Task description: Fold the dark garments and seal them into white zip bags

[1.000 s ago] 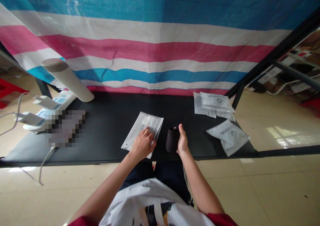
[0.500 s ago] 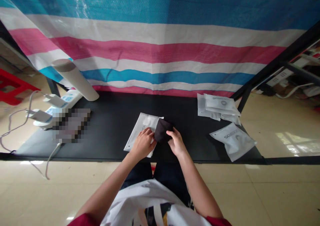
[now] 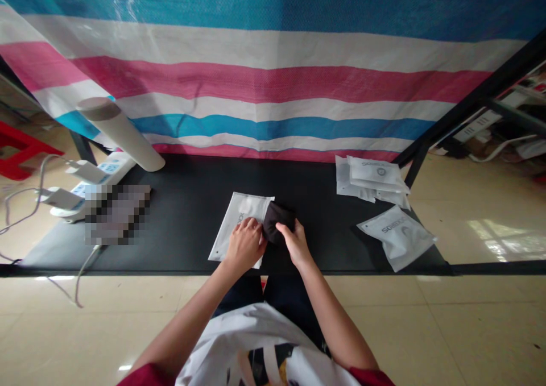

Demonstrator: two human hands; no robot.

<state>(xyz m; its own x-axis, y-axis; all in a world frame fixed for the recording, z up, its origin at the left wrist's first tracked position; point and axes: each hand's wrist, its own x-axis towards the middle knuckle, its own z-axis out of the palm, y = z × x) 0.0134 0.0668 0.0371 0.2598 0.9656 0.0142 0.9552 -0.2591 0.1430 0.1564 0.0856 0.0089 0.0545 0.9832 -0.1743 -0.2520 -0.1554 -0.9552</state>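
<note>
A white zip pouch with dark printed letters (image 3: 229, 227) lies on the black table in front of me. At its right edge is a folded piece of dark cloth (image 3: 275, 218), partly over or in the pouch's end; which one I cannot tell. My left hand (image 3: 245, 243) rests on the pouch with bent fingers, gripping its right side by the cloth. My right hand (image 3: 295, 245) is closed on the cloth's right side, thumb on top and fingers behind it.
Several similar white pouches (image 3: 377, 175) are stacked at the back right, with a single one (image 3: 398, 235) nearer. On the left stand a pale bottle (image 3: 121, 133), a power strip (image 3: 100, 178) with chargers, and a blurred-out object (image 3: 119, 212) on a cable. A striped sheet (image 3: 264, 84) hangs behind the table.
My right thumb has slid left across the dark cloth, which is now more bunched. My left hand stays on the pouch. The whole view has shifted slightly.
</note>
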